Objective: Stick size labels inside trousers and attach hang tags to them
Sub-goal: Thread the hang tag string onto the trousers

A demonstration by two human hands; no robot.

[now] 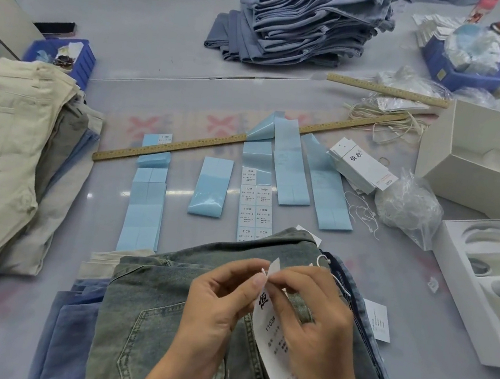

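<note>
Behind right hand (317, 320), hang tag (269, 327) half-hidden

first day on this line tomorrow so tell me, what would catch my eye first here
Front and centre, both hands, left hand and right hand, pinch a white hang tag over grey-green jeans. Beyond them, pale blue label strips lie in rows beside a long wooden ruler. A tall stack of blue trousers stands at the back.

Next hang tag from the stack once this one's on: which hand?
Right, probably. The hang tag stack lies on the table's right side, ahead of the right hand. The left hand would have to cross over. Both now pinch the current hang tag.
</note>
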